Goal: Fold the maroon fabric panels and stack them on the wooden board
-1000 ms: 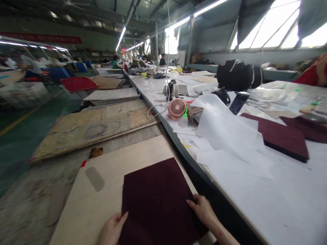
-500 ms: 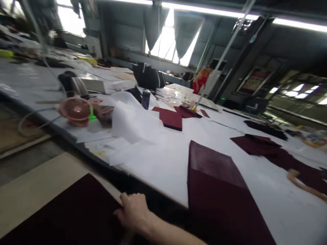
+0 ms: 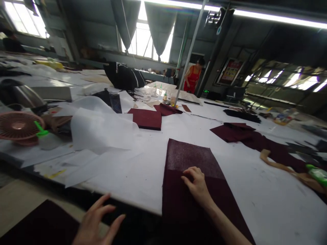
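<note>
My right hand (image 3: 196, 185) is over the stack of dark maroon fabric panels (image 3: 214, 190) at the table's front edge. Its fingers are loosely curled, with thumb and forefinger slightly apart and nothing visible between them. A greyish, shinier band (image 3: 192, 156) crosses the far end of the top panel. At the lower left, my left hand (image 3: 98, 221) is raised with fingers spread and holds nothing. Beside it, another dark maroon panel (image 3: 41, 223) lies on a beige board (image 3: 17, 194), below table height.
A pink fan (image 3: 17, 124), a green-tipped bottle (image 3: 47, 137) and translucent white sheets (image 3: 99, 127) occupy the table's left. Farther back are folded maroon pieces (image 3: 146, 119) and a slanting pole (image 3: 190, 51). More maroon cloth (image 3: 273, 146) lies right. A person in red (image 3: 192, 78) stands beyond.
My right hand has left the edge of the lower-left panel and moved right, over the maroon stack. My left hand now shows, spread. The view has turned right.
</note>
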Available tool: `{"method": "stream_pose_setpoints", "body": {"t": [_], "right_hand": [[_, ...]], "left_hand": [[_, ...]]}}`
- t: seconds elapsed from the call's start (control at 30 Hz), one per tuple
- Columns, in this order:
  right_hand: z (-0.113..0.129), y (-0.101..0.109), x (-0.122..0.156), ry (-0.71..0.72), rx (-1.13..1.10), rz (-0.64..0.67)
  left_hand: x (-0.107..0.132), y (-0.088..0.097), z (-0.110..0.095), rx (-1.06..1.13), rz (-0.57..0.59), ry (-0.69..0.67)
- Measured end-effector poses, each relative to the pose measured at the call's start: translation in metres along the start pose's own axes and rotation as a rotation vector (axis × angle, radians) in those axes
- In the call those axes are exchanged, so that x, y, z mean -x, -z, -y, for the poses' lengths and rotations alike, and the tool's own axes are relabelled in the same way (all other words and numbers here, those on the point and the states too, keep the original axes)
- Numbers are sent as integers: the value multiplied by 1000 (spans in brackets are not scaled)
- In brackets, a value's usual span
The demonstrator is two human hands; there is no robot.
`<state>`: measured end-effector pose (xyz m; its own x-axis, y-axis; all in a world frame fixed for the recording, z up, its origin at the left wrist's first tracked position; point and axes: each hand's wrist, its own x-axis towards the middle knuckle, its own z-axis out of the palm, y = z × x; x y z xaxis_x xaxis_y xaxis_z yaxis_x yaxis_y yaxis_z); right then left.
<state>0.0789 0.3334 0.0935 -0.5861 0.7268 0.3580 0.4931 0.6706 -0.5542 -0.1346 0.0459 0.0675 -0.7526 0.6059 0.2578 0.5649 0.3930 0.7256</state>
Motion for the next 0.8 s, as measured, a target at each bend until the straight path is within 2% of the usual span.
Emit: {"method": "stream_pose_setpoints", "body": {"t": [0.03, 0.1, 0.2, 0.27, 0.37, 0.47, 0.57, 0.67, 0.73, 0.8], "right_hand": [[-10, -1, -4, 0, 35, -2], [-24, -6, -9, 9, 76, 0], [-36, -15, -12, 36, 99, 5], [-40, -18, -12, 42, 97, 11], [-41, -19, -10, 43, 85, 22], [-39, -15, -6, 96, 63, 29], [-38, -13, -1, 189, 18, 48], [-37, -13, 2, 258, -6, 68], [-35, -13, 3, 277, -9, 69], [-32, -13, 4, 272, -12, 59]], "left_hand": [[-12, -16, -22, 14, 24, -110], [-36, -53, -66, 43, 143, -321], [-70, -108, -115, 66, 354, -478], [-88, -139, -129, 62, 434, -532], [-108, -170, -128, 15, 545, -575], [-119, -184, -118, -36, 636, -573], [-124, -182, -119, -74, 618, -605], [-126, -173, -137, -116, 582, -760], [-127, -169, -150, -149, 625, -850], [-127, -167, -159, -197, 687, -854]]}}
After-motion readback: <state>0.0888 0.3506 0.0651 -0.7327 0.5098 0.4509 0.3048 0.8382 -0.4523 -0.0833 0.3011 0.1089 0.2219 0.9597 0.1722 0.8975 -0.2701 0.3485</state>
